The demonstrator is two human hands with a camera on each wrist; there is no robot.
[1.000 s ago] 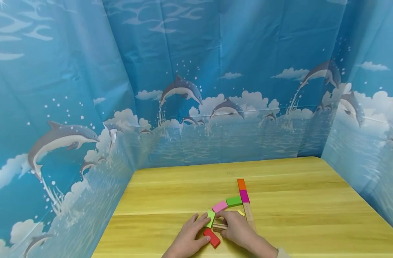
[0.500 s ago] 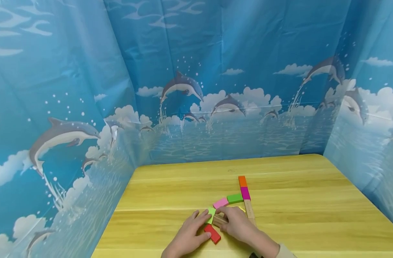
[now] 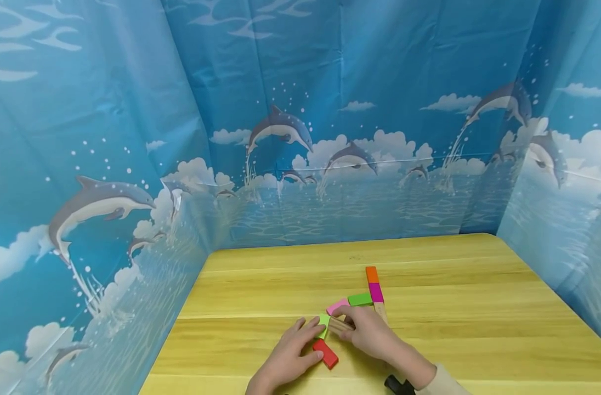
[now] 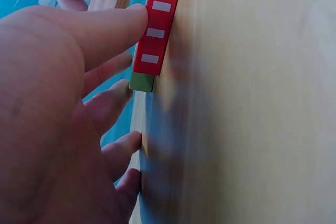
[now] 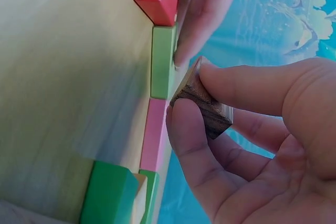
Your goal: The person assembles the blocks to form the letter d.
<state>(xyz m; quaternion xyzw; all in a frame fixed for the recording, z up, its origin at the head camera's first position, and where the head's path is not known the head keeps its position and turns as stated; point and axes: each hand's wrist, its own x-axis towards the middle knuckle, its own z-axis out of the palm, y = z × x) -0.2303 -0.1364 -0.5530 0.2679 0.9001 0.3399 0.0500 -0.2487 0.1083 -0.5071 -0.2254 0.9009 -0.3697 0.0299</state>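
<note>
My right hand (image 3: 372, 332) pinches a small wooden block (image 5: 210, 100) with dark striped sides between thumb and index finger. In the right wrist view it appears raised off the table, beside the light green block (image 5: 164, 61). My left hand (image 3: 290, 354) lies with its fingers extended at the left of the row. Its thumb touches a red block (image 4: 161, 24) with white rectangles on its side, and its fingertips rest at the light green block (image 3: 322, 326). A pink block (image 3: 337, 306) and a green block (image 3: 361, 299) continue the curved row, the pink one partly behind my right hand.
Orange (image 3: 372, 274) and magenta (image 3: 376, 292) blocks extend the line away from me, with a plain wooden block (image 3: 381, 310) partly hidden by my right hand. A dark green block (image 5: 107, 192) stands near the row. A dolphin-print curtain (image 3: 300, 109) surrounds the yellow table (image 3: 261, 285).
The right hand has shifted away from me with the wooden block, from near the red block to beside the light green one. The left hand has stayed almost still; the head view tilted slightly.
</note>
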